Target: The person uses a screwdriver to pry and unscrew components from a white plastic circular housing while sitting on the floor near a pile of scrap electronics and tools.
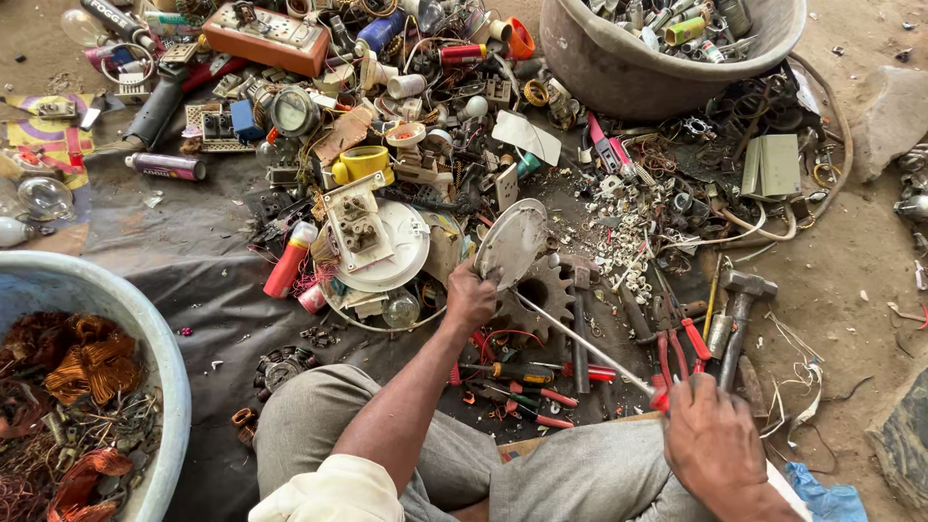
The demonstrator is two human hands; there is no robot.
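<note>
The left hand (471,298) has its grip clamped on the lower edge of a round grey metal plate (510,244), held tilted above a toothed gear (541,290) on the dark sheet (184,261) spread over the floor. The right hand (713,443) is closed around the red handle of a long screwdriver (580,340), whose shaft runs up to the plate's lower edge. Pliers (677,333) and a hammer (739,309) lie just beside the right hand. A blue tub (169,387) of copper wire sits at the sheet's left edge, a grey tub (619,72) of scrap at its far edge.
</note>
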